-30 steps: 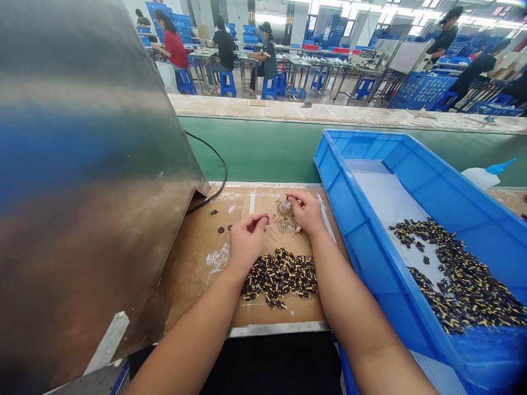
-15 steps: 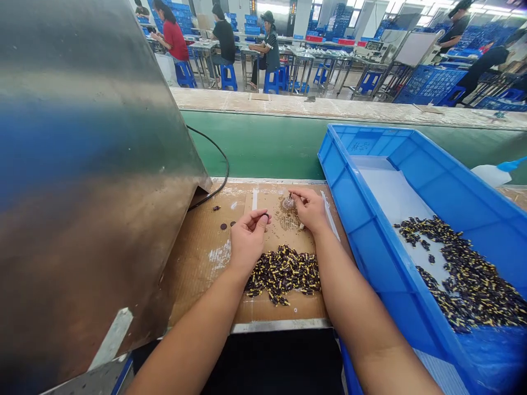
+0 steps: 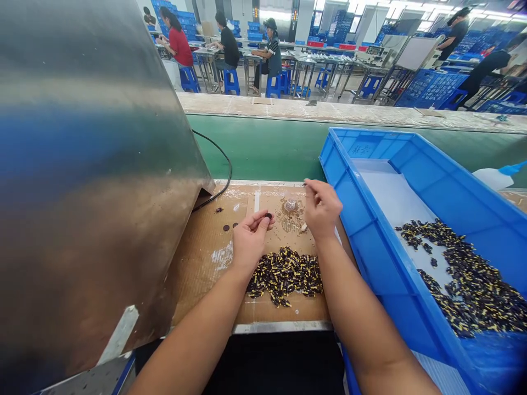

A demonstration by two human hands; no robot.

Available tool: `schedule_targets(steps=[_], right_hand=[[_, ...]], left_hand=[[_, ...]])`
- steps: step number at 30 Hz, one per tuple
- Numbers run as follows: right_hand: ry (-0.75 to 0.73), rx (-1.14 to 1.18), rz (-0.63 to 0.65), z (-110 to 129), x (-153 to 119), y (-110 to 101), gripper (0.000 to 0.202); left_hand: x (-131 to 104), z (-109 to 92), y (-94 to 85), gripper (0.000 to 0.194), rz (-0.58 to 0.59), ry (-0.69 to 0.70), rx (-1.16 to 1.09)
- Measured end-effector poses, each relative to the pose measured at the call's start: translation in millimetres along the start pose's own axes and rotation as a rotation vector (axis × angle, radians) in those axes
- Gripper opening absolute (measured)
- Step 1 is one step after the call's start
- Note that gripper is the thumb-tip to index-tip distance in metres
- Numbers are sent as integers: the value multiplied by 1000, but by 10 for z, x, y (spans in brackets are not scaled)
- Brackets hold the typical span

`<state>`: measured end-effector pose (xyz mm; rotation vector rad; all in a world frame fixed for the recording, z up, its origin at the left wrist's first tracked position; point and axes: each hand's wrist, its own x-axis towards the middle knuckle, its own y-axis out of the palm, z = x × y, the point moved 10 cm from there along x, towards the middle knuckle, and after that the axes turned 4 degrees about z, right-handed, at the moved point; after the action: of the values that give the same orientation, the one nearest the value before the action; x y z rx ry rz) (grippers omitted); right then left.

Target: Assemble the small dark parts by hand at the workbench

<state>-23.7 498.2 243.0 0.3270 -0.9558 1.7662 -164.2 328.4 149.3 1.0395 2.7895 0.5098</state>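
Note:
My left hand (image 3: 249, 238) pinches a small dark round disc (image 3: 269, 215) between thumb and fingers, above the cardboard. Farther right and higher, my right hand (image 3: 324, 209) is closed, with a tiny dark part (image 3: 305, 184) just showing at its fingertips; its kind is too small to tell. Between the hands, a clear glossy blob (image 3: 291, 205) lies on the stained cardboard (image 3: 197, 269). Nearer to me is a heap of small black-and-yellow parts (image 3: 284, 274), its right edge partly behind my right forearm. Another dark disc (image 3: 226, 227) lies left of my left hand.
A metal housing (image 3: 82, 164) walls off the left, with a black cable (image 3: 228, 159) behind it. On the right stands a deep blue bin (image 3: 370, 241) holding many more black-and-yellow parts. A green strip (image 3: 263, 145) runs behind the board. Several people sit or stand farther back.
My right hand has lifted away from the clear blob, moving right and slightly up. My left hand stays nearly in place with the disc, now tilted more into view. The view has shifted slightly.

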Motion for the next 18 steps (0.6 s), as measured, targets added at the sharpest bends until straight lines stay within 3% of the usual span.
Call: schedule_targets(steps=[2, 5, 9, 13, 16, 18], right_hand=[[0, -38, 62, 2, 13, 48, 25], [58, -27, -35, -19, 9, -101, 27], [221, 214, -70, -25, -112, -224, 26], [430, 654, 135, 36, -389, 39, 23], [598, 959, 348, 155, -646, 358, 22], [651, 1084, 419, 226, -743, 478, 23]], left_hand=[[4, 20, -3, 41, -9, -17, -38], [10, 46, -14, 42, -23, -42, -114], [7, 111, 5, 44, -28, -144, -231], [-7, 115, 33, 40, -39, -192, -282], [-14, 60, 36, 38, -35, -135, -236], [-22, -3, 56, 38, 2, -64, -164]])
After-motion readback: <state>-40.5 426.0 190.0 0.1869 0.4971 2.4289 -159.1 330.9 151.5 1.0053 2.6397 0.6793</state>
